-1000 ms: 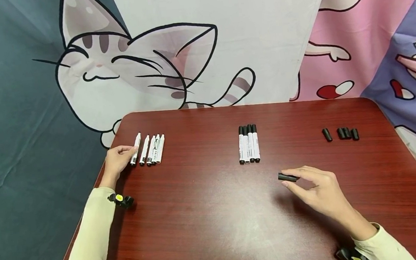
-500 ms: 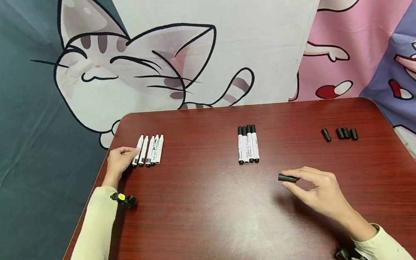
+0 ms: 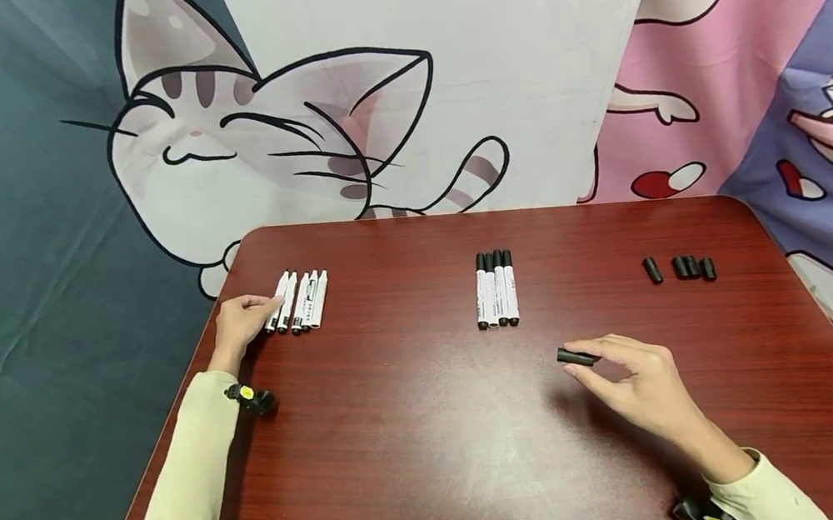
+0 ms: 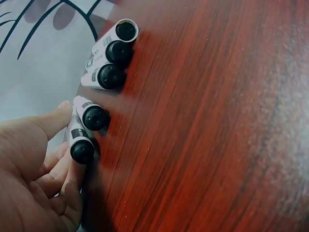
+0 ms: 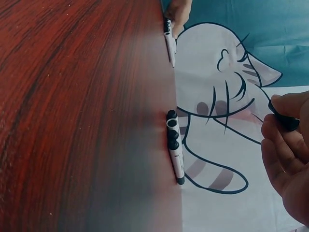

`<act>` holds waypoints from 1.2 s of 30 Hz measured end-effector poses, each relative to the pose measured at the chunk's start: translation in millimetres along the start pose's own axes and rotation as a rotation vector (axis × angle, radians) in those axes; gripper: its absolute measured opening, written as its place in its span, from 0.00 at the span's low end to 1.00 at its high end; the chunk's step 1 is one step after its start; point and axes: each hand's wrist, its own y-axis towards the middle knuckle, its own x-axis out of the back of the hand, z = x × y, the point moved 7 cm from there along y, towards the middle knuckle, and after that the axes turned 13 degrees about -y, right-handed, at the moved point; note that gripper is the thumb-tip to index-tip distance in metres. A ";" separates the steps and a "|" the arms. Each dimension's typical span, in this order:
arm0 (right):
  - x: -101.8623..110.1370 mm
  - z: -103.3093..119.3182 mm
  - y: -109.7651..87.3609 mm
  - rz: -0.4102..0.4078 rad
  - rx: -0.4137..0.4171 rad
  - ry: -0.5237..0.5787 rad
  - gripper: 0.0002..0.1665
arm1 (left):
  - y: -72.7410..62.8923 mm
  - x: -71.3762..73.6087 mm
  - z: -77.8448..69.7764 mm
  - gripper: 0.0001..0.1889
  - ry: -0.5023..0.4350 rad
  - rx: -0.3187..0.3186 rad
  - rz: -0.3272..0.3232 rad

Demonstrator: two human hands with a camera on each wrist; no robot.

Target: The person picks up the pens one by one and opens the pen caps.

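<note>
At the table's left side my left hand (image 3: 240,323) pinches an uncapped white marker (image 4: 78,135) between thumb and fingers. That marker lies against a neighbouring marker (image 4: 88,112), with several more uncapped markers (image 3: 304,302) beside them in a row, black ends toward me. My right hand (image 3: 639,381) holds a black marker cap (image 3: 575,356) above the table, right of centre, between thumb and index finger. In the right wrist view the same cap (image 5: 284,117) is partly hidden by the fingers.
Several capped markers (image 3: 500,289) lie side by side at the middle of the brown table (image 3: 416,411). A loose black cap (image 3: 653,271) and a small group of caps (image 3: 692,267) lie at the right. A printed cloth (image 3: 540,55) hangs behind the table.
My left hand has shifted slightly right, and its marker has moved closer to the neighbouring one, closing the gap. The right hand keeps its place with the cap.
</note>
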 end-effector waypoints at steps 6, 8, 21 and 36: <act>0.1 0.6 -0.4 0.002 0.001 -0.001 0.26 | 0.0 0.8 2.2 0.34 0.000 0.027 -0.008; 0.1 0.9 -0.8 -0.002 0.005 0.006 0.26 | 0.6 0.5 3.4 0.34 0.001 0.037 -0.009; -0.3 -2.1 -2.9 -0.002 0.005 0.012 0.24 | 2.7 -0.8 7.0 0.37 -0.018 0.066 -0.024; 2.6 -2.4 -1.9 -0.011 0.006 0.018 0.23 | -3.8 4.4 -1.3 0.35 -0.017 -0.047 -0.097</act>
